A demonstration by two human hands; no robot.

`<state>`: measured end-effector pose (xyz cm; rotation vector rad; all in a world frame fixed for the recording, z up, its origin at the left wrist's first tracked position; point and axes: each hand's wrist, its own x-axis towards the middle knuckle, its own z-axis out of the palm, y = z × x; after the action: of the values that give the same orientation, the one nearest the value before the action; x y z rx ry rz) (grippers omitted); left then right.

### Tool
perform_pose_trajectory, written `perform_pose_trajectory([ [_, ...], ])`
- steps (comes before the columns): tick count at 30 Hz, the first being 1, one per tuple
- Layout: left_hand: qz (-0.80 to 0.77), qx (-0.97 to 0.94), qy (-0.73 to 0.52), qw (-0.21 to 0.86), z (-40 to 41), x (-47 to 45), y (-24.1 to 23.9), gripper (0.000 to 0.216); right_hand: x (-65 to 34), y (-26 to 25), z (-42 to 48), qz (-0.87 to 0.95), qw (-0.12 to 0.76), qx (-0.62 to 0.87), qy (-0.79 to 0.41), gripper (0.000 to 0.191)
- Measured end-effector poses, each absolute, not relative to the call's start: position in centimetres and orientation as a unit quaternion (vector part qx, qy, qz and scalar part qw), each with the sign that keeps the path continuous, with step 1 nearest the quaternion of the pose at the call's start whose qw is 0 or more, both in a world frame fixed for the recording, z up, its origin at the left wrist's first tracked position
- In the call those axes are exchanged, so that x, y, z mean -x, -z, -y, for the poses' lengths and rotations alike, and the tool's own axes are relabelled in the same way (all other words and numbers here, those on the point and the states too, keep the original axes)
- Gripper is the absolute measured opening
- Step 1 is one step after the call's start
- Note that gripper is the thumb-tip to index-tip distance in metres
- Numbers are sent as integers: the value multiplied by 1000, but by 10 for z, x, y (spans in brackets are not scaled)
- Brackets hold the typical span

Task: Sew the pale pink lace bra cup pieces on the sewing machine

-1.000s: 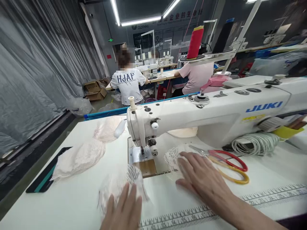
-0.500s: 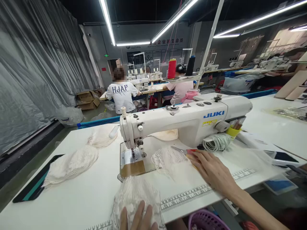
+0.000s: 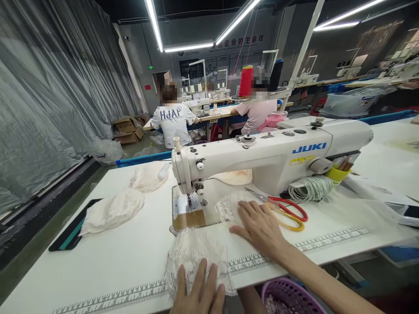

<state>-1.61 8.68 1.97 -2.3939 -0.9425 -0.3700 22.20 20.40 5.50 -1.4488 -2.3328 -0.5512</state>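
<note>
My left hand point(image 3: 199, 291) lies flat, fingers stretched out, on a piece of white lace point(image 3: 193, 255) at the front edge of the white table point(image 3: 131, 244). My right hand point(image 3: 258, 224) rests open and flat on a second lace piece point(image 3: 225, 207), just right of the needle plate of the white JUKI sewing machine point(image 3: 271, 155). Red-and-yellow-handled scissors point(image 3: 288, 211) lie immediately right of that hand.
Piles of lace point(image 3: 113, 209) sit on the table's left beside a dark mat point(image 3: 70, 231). A coil of white cord point(image 3: 309, 187) and a yellow cup point(image 3: 337, 173) stand by the machine. A purple basket point(image 3: 284, 296) hangs below the table edge. Two people work at benches behind.
My right hand has slid left from the scissors onto the lace beside the needle plate. My left hand shows more, still on the front lace. The camera has shifted slightly.
</note>
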Motion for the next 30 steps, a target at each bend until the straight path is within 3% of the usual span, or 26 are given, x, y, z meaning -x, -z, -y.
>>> perform_pose_trajectory([
  [3,297,916,89,254,-91,17,-32,41,-209,-50,-218,827,176,507,164,17],
  [6,316,927,66,191,-101,-1,-42,39,-226,-59,-231,810,212,529,139,24],
  [12,309,951,-4,19,-163,-80,-62,51,-257,-139,-234,781,288,548,82,34],
  [15,280,955,90,36,-172,-85,-77,42,-224,-158,-218,805,314,494,103,36],
  [17,239,960,135,48,-157,-60,-83,31,-190,-149,-208,836,288,457,94,34],
  [20,222,965,138,-31,-117,5,-87,17,-146,-120,-199,892,240,381,48,33],
  [24,392,898,167,-108,-87,80,-103,19,-136,-90,-199,894,251,365,-65,32],
  [27,524,814,234,-83,-113,98,-109,22,-166,-73,-207,871,251,423,-20,32],
  [30,528,808,260,-26,-160,91,-98,23,-211,-55,-214,876,208,426,87,37],
])
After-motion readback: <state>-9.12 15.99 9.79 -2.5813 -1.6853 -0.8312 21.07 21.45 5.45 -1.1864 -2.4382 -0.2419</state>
